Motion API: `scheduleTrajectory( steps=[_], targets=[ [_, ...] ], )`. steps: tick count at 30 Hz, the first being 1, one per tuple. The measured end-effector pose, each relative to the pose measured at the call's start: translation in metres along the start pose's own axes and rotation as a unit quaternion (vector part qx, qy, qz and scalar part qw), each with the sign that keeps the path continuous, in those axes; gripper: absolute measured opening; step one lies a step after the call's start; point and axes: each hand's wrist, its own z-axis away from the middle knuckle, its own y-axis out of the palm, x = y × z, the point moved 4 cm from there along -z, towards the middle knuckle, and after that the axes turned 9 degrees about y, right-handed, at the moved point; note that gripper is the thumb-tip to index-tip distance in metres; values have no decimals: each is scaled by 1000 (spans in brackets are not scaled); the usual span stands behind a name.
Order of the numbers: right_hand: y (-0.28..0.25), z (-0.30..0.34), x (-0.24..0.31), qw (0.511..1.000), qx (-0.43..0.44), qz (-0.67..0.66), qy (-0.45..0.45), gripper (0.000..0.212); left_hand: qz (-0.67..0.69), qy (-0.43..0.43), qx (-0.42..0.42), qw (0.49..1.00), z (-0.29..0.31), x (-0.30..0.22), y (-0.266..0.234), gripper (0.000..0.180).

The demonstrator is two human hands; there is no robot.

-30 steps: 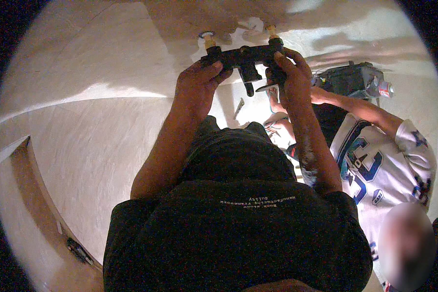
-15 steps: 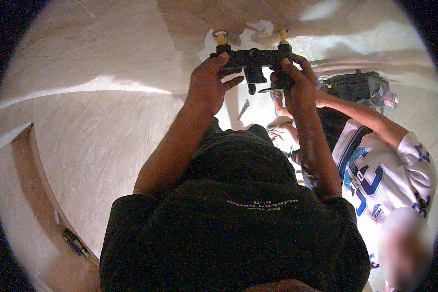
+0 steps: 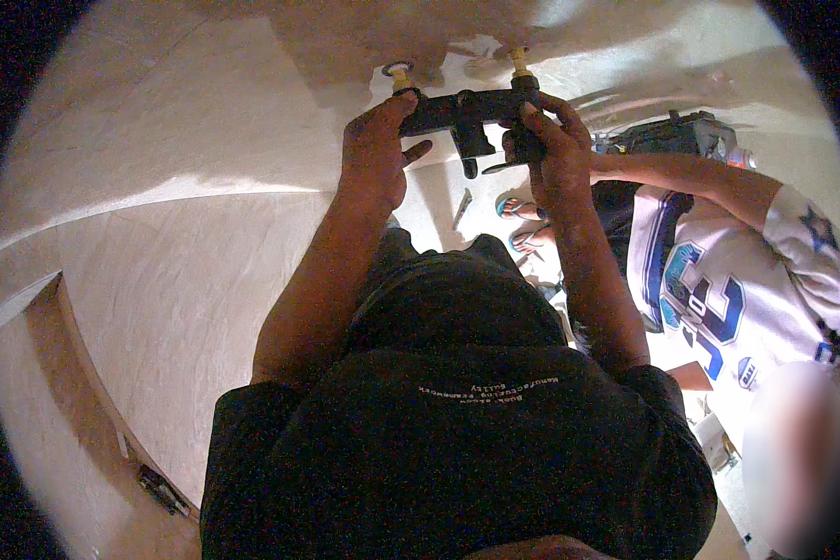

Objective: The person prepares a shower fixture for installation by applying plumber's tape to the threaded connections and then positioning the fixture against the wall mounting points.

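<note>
A black wall-mounted mixer tap [image 3: 471, 112] is held between my two hands, level against the wall. Its two ends meet the brass fittings, a left one [image 3: 399, 80] and a right one [image 3: 520, 63], that stick out of the wall. My left hand [image 3: 373, 154] grips the tap's left end, thumb on top and one finger stretched out below. Around the right end, my right hand [image 3: 562, 149] has its fingers closed. A short spout and a flat lever hang beneath the body. Whether the threads engage is too small to tell.
A co-worker [image 3: 709, 271] in a white jersey stands close at my right, one forearm [image 3: 691, 173] reaching behind my right hand. Beyond it is a dark bag [image 3: 672, 135]. A thin object [image 3: 462, 208] lies on the floor. An opening's edge [image 3: 93, 345] runs along the left.
The tap and both hands sit slightly further left in the picture, still at the fittings. The co-worker's torso and arm have shifted, and their sandalled feet show more fully.
</note>
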Motion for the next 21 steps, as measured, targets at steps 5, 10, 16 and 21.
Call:
scheduleTrajectory(
  steps=[5, 10, 16, 21],
  targets=[
    [-7, 30, 7, 999, 2, 43, -14, 38, 28, -17, -36, 999, 33, 11, 4, 27],
    [-1, 37, 8, 999, -4, 35, 0, 34, 73, -23, -19, 997, 36, 5, -1, 24],
    [-6, 33, 5, 1000, 12, 8, -4, 34, 95, -32, 8, 995, 28, 11, -6, 27],
    [-18, 14, -4, 998, 51, -18, -17, 40, 90, -23, 2, 996, 17, 19, 0, 29]
  ],
)
